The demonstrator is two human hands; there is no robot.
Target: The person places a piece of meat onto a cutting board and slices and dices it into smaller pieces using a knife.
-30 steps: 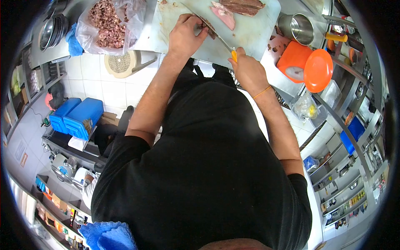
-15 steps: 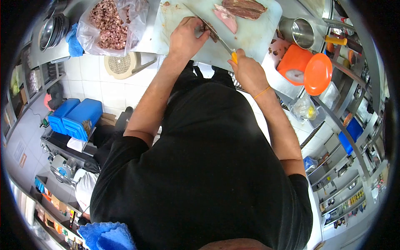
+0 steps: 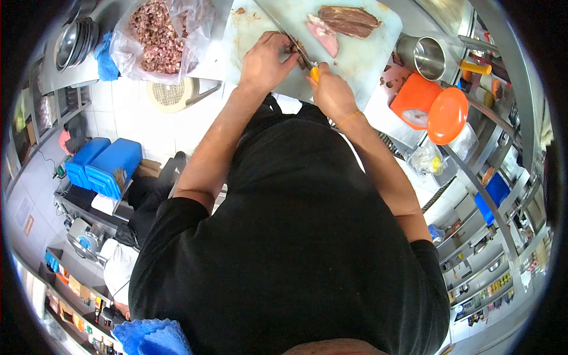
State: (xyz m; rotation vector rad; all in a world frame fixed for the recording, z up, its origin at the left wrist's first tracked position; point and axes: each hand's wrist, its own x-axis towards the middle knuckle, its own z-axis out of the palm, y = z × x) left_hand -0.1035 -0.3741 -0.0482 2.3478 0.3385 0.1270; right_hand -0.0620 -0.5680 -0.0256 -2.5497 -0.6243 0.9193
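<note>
On the white cutting board (image 3: 361, 56) my right hand (image 3: 333, 94) grips the yellow handle of a long knife (image 3: 278, 25), its blade pointing up and to the left. My left hand (image 3: 264, 64) has its fingers curled on a small dark piece of meat (image 3: 300, 54), right beside the blade. Part of that piece is hidden by the fingers and the knife. Farther back on the board lie a larger brown slab of meat (image 3: 349, 21) and a pink-and-white piece of meat (image 3: 323, 36).
A clear plastic bag of diced meat (image 3: 160, 41) stands left of the board, near a blue cloth (image 3: 106, 59) and stacked dark bowls (image 3: 77, 44). To the right are a metal pot (image 3: 429, 58), an orange container (image 3: 414, 97) and an orange lid (image 3: 447, 116). Another person (image 3: 121, 266) is at lower left.
My right hand has moved left and slightly down with the knife, bringing the handle closer to my left hand. My left hand stays on the dark meat piece.
</note>
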